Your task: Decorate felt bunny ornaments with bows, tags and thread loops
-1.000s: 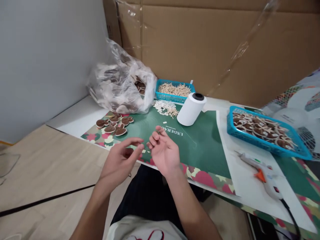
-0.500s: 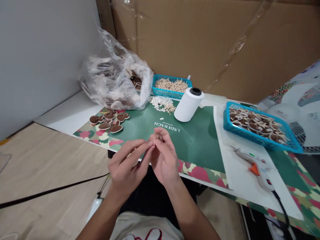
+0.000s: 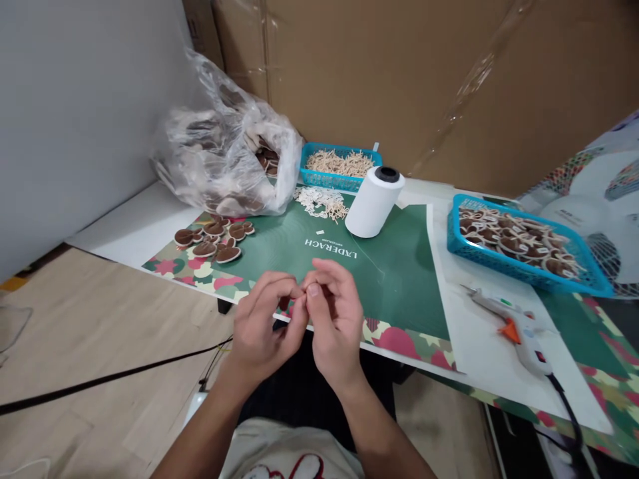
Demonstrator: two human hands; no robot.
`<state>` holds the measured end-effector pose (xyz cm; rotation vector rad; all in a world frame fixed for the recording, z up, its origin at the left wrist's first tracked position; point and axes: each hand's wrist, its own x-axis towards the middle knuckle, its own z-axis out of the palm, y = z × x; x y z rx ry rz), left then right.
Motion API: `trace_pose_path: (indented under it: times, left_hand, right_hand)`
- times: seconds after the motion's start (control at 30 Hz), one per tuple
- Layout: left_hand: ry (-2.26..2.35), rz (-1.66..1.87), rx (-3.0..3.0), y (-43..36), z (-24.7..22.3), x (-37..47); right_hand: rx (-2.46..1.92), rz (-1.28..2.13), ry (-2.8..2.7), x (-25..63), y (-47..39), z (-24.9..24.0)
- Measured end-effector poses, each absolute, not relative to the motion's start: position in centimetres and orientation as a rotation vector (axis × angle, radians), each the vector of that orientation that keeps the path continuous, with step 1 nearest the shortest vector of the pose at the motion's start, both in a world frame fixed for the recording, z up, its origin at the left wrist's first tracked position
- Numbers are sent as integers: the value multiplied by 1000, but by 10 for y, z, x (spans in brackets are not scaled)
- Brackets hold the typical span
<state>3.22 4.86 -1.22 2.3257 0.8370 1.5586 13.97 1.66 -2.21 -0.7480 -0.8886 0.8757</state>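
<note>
- Big sheet of cardboard [image 3: 369, 80] stands behind the bench [image 3: 117, 226], plain grey wall [image 3: 90, 100] on the left, wood-look floor [image 3: 100, 326] below.
- Green sheet [image 3: 404, 273] on the bench reads "LÄDERACH", tiny "SWITZERLAND" by it, both upside down from this seat. The fan [image 3: 579, 216] has a label on its hub, too blurry for me to read.
- Left hand [image 3: 267, 322] and right hand [image 3: 337, 322] meet over the bench's near edge. Fingers are curled, tips pressed together on both; whatever might be pinched in there is hidden, so can't tell.
- Nearest bunch to the left hand is the brown pieces [image 3: 204, 249], pale-edged, lying on the sheet's patterned left end, well apart from the hands.
- Clear bag [image 3: 224, 159] behind those has more brown and pale stuff, mostly blurred by crinkly plastic.
- White cone [image 3: 372, 203] with a dark top sits beyond the right hand, partly blocking the back basket [image 3: 339, 179] of beige bits. Loose pale bits [image 3: 319, 201] are in front of that.
- Right basket [image 3: 529, 249] is loaded with brown pieces and pale loops; glue gun [image 3: 516, 329] with an orange trigger lies nearer.
- Shirt [image 3: 294, 456] print is cut off at the bottom.
</note>
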Motion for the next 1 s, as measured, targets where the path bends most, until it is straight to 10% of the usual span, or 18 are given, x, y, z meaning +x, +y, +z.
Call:
trace_pose_path:
  times: [0.37,0.77,1.0]
  left_hand:
    - [901,1715,1823,35,-20,45]
    - [931,1880,2464,42,-20,28]
    - [1228,1217,2123,14,-88,-41]
  right_hand:
    - [-603,1026,-647,135,5,-20]
    - [-1047,477,-1122,143,-7,-24]
    - [-1276,653,-1597,160,54,-15]
